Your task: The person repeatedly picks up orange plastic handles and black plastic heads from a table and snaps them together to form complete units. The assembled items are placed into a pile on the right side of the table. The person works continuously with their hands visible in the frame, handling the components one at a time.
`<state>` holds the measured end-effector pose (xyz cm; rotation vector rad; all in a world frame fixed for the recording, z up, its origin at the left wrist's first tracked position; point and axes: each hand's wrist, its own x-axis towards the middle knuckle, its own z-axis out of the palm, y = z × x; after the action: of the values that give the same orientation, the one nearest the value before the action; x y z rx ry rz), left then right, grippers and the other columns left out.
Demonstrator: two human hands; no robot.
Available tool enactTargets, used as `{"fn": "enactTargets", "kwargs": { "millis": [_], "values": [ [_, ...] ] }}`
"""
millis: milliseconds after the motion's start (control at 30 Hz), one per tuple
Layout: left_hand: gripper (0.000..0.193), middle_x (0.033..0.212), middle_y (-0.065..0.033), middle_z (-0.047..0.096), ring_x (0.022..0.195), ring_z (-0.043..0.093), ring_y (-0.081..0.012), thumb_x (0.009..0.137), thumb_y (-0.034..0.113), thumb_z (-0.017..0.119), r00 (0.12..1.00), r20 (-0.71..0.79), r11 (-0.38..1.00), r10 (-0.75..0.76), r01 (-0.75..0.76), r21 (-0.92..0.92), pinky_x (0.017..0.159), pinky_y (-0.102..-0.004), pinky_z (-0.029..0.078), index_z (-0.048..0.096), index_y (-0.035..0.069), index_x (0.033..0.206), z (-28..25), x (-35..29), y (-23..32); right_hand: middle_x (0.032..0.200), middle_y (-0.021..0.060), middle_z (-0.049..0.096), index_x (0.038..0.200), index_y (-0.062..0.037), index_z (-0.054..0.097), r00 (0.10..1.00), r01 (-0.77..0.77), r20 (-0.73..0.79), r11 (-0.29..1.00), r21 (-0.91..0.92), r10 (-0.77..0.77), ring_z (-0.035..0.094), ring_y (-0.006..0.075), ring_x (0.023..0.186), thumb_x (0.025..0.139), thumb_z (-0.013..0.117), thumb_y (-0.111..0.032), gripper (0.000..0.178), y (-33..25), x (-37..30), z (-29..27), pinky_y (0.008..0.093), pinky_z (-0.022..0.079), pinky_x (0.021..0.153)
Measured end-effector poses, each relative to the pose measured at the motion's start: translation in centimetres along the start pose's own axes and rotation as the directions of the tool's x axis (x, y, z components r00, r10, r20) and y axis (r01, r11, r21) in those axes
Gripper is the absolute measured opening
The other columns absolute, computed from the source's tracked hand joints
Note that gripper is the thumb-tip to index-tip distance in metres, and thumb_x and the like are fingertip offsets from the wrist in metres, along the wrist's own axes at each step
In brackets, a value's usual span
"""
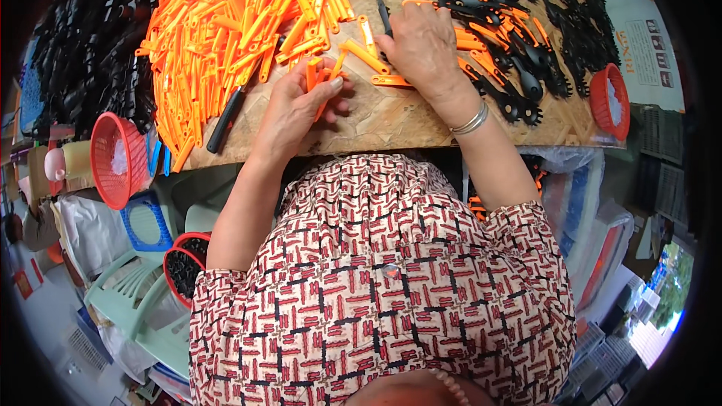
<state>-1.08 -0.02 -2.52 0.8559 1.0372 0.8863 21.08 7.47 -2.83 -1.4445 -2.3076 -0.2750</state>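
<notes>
My left hand (302, 99) is closed around a few orange plastic handles (311, 75), which stick up between thumb and fingers just above the table's near edge. My right hand (423, 45) is farther off to the right, back up, with its fingers curled down among the pieces. Whatever it grips is hidden beneath it. An orange piece shows at its fingertips, and a slim black piece (383, 15) lies beside its thumb. Between the hands are several loose orange handles (366, 57). Black kitchen utensils with spoon and toothed heads (530, 83) lie right of my right wrist, some with orange handles.
A big heap of orange handles (218, 45) covers the table's left part, with a black-handled tool (226, 120) at its edge. Dark pieces pile up at far left (98, 53) and far right. Red baskets (116, 162) flank the table. Green chairs (154, 316) stand at lower left.
</notes>
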Motion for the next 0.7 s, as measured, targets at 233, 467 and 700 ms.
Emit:
{"fn": "enactTargets", "kwargs": {
  "millis": [233,467,700],
  "values": [
    [0.027,0.105,-0.0127,0.072,0.077,0.073,-0.0156,0.106,0.020,0.059,1.000,-0.014,0.995,-0.003,0.002,-0.099,0.061,-0.0246,0.059,0.057,0.000,0.124,-0.1,0.9,-0.9,0.093,0.0092,0.066,0.090,-0.0047,0.069,0.981,-0.076,-0.118,0.871,0.486,0.152,0.066,0.0243,0.085,0.086,0.067,-0.011,0.008,1.4,-0.2,-0.9,0.0402,0.050,0.075],
    [0.015,0.099,-0.0146,0.073,0.075,0.072,-0.0239,0.098,0.007,0.064,0.835,-0.056,0.589,0.548,-0.337,0.734,0.063,-0.0353,0.054,0.064,0.003,0.112,0.1,1.7,-1.4,0.097,0.0109,0.071,0.129,0.0073,0.060,0.806,-0.455,0.536,-0.316,0.833,0.252,0.067,0.0133,0.075,0.102,0.054,-0.002,0.029,-1.2,-3.7,-6.2,0.0268,0.058,0.072],
    [0.027,0.096,-0.0109,0.072,0.086,0.070,-0.0177,0.098,-0.003,0.062,0.650,0.096,0.310,0.754,-0.481,0.820,0.079,-0.0313,0.054,0.064,0.006,0.123,0.3,1.7,-0.7,0.091,0.0003,0.068,0.123,0.0035,0.069,0.708,-0.587,0.686,-0.398,0.705,0.171,0.061,0.0080,0.076,0.106,0.061,-0.023,0.033,-0.8,-8.4,-5.5,0.0218,0.051,0.074]
  ]
}}
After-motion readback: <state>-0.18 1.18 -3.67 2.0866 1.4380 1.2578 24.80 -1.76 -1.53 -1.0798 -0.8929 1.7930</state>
